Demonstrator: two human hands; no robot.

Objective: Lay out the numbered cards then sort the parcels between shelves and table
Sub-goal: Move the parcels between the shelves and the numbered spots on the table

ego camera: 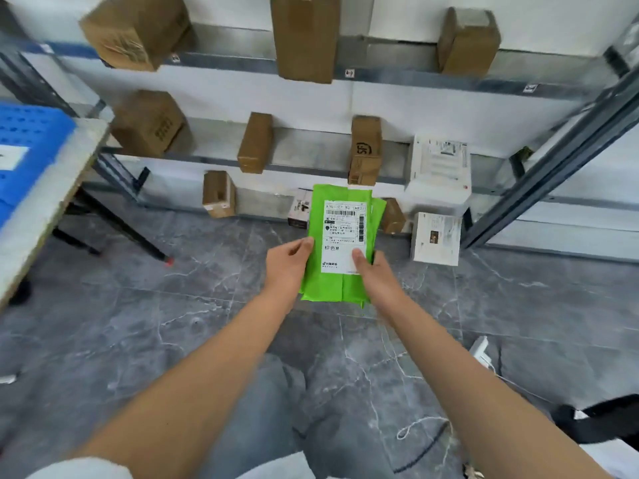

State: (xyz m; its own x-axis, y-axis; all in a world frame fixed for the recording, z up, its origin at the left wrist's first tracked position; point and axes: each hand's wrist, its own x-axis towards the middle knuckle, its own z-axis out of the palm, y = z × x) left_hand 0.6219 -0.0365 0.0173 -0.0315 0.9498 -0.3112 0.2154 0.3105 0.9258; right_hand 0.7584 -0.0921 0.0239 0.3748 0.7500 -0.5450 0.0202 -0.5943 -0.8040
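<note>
I hold a bright green soft parcel (pixel 332 285) with a white shipping label upright in front of me, above the grey floor. My left hand (pixel 288 262) grips its left edge. My right hand (pixel 371 271) grips its right side with the thumb on the label. Behind it stands a metal shelf rack (pixel 242 62) with brown cardboard boxes (pixel 304 36) on the upper shelves and several brown and white parcels (pixel 437 236) lower down. The table (pixel 45 188) is at the left edge. No numbered cards are legible.
A blue perforated crate (pixel 24 146) sits on the table at left. The table's black legs (pixel 117 226) slant over the floor. A white power strip and cord (pixel 482 350) lie on the floor at right, near a black bag (pixel 601 420).
</note>
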